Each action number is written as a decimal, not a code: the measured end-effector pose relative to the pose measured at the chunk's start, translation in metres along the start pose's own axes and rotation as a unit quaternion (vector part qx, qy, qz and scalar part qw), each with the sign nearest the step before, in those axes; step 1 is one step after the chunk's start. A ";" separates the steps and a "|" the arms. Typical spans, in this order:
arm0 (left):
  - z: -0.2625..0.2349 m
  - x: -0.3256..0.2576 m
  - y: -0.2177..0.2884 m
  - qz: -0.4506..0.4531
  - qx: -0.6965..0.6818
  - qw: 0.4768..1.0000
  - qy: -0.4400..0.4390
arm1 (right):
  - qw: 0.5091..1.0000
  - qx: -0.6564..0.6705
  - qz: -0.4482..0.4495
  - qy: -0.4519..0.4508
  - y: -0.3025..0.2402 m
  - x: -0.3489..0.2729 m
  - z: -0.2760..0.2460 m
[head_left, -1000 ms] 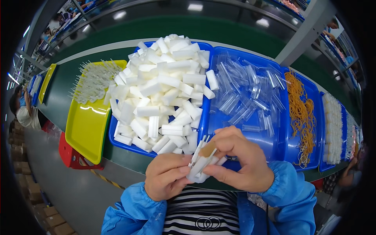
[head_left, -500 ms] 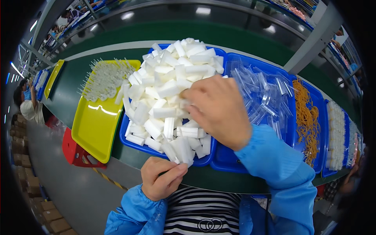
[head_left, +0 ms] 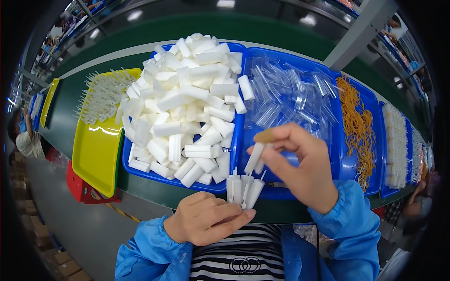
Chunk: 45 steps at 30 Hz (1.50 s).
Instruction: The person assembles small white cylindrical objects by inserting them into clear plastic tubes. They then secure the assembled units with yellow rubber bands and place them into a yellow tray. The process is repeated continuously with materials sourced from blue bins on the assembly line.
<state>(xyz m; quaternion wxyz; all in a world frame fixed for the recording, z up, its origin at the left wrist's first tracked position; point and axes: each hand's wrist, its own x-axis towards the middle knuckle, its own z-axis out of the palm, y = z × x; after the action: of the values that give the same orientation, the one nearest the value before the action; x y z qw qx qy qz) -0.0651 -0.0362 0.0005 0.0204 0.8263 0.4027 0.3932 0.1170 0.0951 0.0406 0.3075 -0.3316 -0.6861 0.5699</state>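
Observation:
In my left hand, closed at the near edge of the blue trays, is a small bunch of thin sticks with white foam pieces on them, standing roughly upright. Just above, the fingers of my right hand pinch a white foam piece, its lower end close to a stick's tip. A tan cover sits on one right fingertip. A second pale piece by the thumb is partly hidden. Left of my right hand, a blue tray bears a high heap of white foam pieces.
Thin clear sticks lie at the far end of a yellow tray on the left. To the right are clear plastic sleeves, orange rubber bands and rows of white pieces. A grey post rises behind.
My right hand has come back from the foam heap toward my left hand, now with a foam piece in its fingers. My left hand sits farther right along the trays. The view has shifted.

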 end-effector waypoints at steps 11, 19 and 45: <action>0.008 0.009 -0.003 0.019 0.007 1.000 0.006 | 0.988 -0.007 -0.033 -0.150 0.008 -0.021 -0.027; 0.025 0.021 0.016 -0.205 -0.219 0.949 0.097 | 0.987 0.125 0.030 -0.097 0.016 -0.045 -0.035; 0.053 0.053 0.023 -0.374 -0.428 0.817 0.097 | 0.790 -0.578 -0.200 -0.042 0.042 -0.026 -0.069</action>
<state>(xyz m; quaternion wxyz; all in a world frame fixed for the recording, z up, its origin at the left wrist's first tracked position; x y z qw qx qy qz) 0.0043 -0.0010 0.0054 0.4779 0.4777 0.4720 0.5662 0.1916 0.1198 0.0093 0.1368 -0.2784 -0.9507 0.0060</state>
